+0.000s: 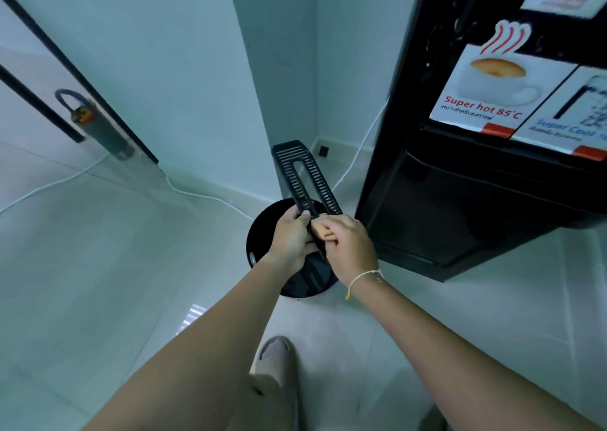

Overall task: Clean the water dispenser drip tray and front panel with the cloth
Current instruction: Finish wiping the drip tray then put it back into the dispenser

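My left hand (pixel 290 242) grips the near end of the black slotted drip tray (pixel 303 174), which sticks out away from me, tilted up over a round black bin (pixel 262 230). My right hand (pixel 349 245) is closed against the same near end, pinching a small tan piece (pixel 323 230) that may be a cloth; I cannot tell for sure. The black water dispenser (pixel 460 184) stands at the right, its front panel (pixel 492 95) carrying hot and cold stickers.
A white cable (pixel 203 196) runs along the tiled floor by the wall corner. A glass door with a padlock (pixel 88 115) is at the left. My slippered foot (pixel 277 361) is at the bottom centre.
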A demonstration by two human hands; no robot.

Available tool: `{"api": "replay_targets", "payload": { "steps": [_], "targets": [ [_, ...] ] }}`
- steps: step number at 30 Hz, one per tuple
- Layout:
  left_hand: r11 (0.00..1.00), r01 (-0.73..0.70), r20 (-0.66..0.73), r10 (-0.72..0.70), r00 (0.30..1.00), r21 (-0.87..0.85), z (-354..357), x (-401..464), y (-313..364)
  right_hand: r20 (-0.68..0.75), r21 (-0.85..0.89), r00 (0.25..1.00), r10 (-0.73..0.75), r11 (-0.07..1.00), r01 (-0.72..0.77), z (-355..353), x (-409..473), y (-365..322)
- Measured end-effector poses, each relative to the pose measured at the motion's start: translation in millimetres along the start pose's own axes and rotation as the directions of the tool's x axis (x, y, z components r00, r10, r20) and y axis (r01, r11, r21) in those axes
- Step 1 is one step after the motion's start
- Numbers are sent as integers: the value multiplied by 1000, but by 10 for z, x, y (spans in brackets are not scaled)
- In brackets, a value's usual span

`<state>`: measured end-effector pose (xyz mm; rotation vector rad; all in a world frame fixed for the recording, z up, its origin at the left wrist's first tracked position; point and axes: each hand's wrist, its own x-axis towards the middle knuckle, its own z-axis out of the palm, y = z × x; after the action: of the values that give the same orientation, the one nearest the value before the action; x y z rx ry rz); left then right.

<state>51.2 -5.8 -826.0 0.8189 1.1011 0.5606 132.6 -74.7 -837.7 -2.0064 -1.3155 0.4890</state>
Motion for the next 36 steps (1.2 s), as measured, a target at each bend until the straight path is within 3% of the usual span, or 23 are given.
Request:
{"api": "replay_targets", "payload": {
  "steps": [5,9,13,16,18,20,23,26,31,36],
  "targets": [
    [999,-39,-4,39,999,30,-43,-171,49,-18,-63,997,69,996,-70,-67,70,-137],
    [997,-55,-94,50,994,-55,-60,-145,96,-10,16,997,-76,997,76,-20,-120,-337],
    [998,-57,-67,58,996,15,-47,-193,81,-41,-50,982,-184,982,182,-40,-208,-198],
    [999,-43,-53,45,998,32,-85,-272,86,-66,39,996,65,997,-63,-118,-73,-44],
    [998,-44,-32,46,998,36,-139,-324,106,-89,102,949,303,950,-294,-254,40,69],
    [995,-43,-22,45,999,91,-199,-322,118,-93,154,927,364,925,-348,-342,84,121],
    [979,-35,-6,38,999,203,-217,-316,111,-110,223,972,209,958,-181,-328,22,-62],
    [939,-66,114,29,993,338,-193,-335,96,-88,169,994,67,984,-52,-220,-10,-162],
    [891,-40,258,-87,962,452,-365,-487,113,-146,206,968,204,963,-172,-411,448,-232],
    [919,-53,217,-36,976,391,-353,-451,186,-35,94,996,82,992,-78,-396,558,-296]
  ]
}}
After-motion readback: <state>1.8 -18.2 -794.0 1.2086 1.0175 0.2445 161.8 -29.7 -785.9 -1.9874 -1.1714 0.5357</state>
